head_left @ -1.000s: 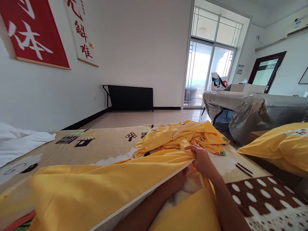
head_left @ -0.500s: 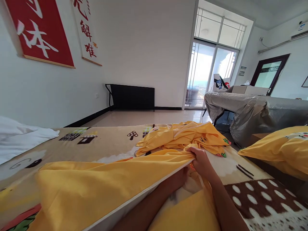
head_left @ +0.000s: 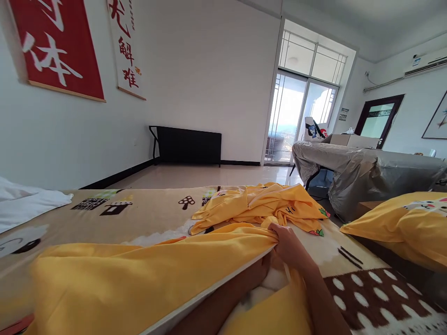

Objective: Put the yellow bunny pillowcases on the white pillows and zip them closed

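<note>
Head view: the yellow cover [head_left: 157,265], laid across the patterned bedsheet [head_left: 139,214], is pinched at its hem by the right hand [head_left: 289,246] while the left hand [head_left: 259,274] is buried beneath it, grip not discernible; the hem could be lost if tugged hard.

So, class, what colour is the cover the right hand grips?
The cover is plain yellow with a white edge strip; head view.

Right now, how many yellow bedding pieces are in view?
3: the cover gripped by the right hand, a crumpled piece just beyond it, a pillow at far right. More may lie under the cover.
</note>
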Available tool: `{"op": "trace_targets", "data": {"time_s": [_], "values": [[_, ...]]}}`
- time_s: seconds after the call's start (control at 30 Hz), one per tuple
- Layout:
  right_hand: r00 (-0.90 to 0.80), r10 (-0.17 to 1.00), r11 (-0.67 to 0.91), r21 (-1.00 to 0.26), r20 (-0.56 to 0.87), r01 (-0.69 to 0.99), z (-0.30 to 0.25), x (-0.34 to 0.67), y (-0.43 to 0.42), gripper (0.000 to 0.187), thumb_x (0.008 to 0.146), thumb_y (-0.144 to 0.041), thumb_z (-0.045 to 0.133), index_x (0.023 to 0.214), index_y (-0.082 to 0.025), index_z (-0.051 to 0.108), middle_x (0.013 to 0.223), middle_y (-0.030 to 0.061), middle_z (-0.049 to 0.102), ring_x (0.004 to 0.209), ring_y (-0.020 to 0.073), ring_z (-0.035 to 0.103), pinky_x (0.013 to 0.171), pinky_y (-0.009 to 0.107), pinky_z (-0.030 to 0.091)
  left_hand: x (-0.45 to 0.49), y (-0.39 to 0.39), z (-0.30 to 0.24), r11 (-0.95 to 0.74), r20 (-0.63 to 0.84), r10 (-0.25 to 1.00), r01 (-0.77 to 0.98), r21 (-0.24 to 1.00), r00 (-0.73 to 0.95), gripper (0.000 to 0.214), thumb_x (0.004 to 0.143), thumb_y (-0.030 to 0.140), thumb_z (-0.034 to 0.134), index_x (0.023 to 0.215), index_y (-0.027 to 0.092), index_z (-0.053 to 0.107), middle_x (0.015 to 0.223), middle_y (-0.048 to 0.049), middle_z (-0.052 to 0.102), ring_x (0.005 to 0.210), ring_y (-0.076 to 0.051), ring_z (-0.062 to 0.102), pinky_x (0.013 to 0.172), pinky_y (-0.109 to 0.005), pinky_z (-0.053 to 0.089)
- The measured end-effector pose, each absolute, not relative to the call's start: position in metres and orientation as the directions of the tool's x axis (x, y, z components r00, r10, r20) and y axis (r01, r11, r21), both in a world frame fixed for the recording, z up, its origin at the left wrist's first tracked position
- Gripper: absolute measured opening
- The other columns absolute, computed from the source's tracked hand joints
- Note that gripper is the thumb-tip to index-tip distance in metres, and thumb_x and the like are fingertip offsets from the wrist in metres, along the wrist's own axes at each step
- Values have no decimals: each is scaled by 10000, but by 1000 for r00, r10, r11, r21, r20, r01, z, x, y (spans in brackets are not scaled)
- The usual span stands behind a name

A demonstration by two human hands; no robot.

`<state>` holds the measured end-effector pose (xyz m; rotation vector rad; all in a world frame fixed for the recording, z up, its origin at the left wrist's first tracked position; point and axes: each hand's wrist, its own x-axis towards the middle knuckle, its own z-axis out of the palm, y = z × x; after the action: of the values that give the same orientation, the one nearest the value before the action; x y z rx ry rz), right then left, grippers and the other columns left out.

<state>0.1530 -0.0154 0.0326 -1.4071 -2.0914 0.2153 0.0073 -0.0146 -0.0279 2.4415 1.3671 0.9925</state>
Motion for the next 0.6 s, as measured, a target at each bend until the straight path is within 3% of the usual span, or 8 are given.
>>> {"op": "trace_targets", "data": {"time_s": [0.17, 0.3, 0.4, 0.5, 0.6], "values": [[-210, 851, 441, -437, 481, 784, 33, 149, -11, 341, 571, -38, 408, 803, -198, 599, 807, 33, 628, 778, 171, 535, 678, 238, 329, 4, -32, -19, -609, 437, 792, 608, 509, 427, 420, 895, 313, 393, 1297, 274, 509, 1370, -29, 511, 1271, -229, 450, 1118, -435, 310], [-209, 821, 483, -451, 531, 750, 36, 153, -9, 266, 541, -48, 415, 688, -185, 588, 752, 26, 559, 724, 160, 513, 649, 234, 351, 0, -38, -15, -669, 486, 740, 581, 464, 464, 487, 865, 188, 384, 1323, 320, 486, 1380, 24, 498, 1262, -195, 457, 1127, -397, 300], [-213, 805, 524, -496, 553, 692, 39, 155, -10, 297, 524, -56, 423, 711, -183, 616, 776, 28, 563, 747, 161, 523, 655, 231, 372, -2, -40, -15, -684, 542, 711, 620, 384, 449, 494, 866, 168, 366, 1319, 319, 491, 1320, 8, 556, 1225, -206, 488, 1121, -421, 305], [-220, 811, 541, -549, 543, 637, 41, 154, -12, 349, 516, -58, 415, 753, -185, 639, 767, 26, 594, 749, 165, 533, 663, 236, 380, 0, -39, -14, -755, 566, 623, 604, 255, 540, 430, 858, 163, 377, 1231, 254, 571, 1273, -54, 584, 1217, -231, 488, 1110, -439, 310], [-222, 830, 528, -593, 512, 608, 41, 153, -13, 390, 510, -62, 404, 788, -188, 647, 793, 26, 630, 762, 170, 548, 678, 244, 385, 2, -39, -8, -767, 494, 633, 569, 297, 596, 340, 843, 190, 446, 1129, 247, 622, 1241, -62, 596, 1203, -242, 493, 1082, -432, 346]]}}
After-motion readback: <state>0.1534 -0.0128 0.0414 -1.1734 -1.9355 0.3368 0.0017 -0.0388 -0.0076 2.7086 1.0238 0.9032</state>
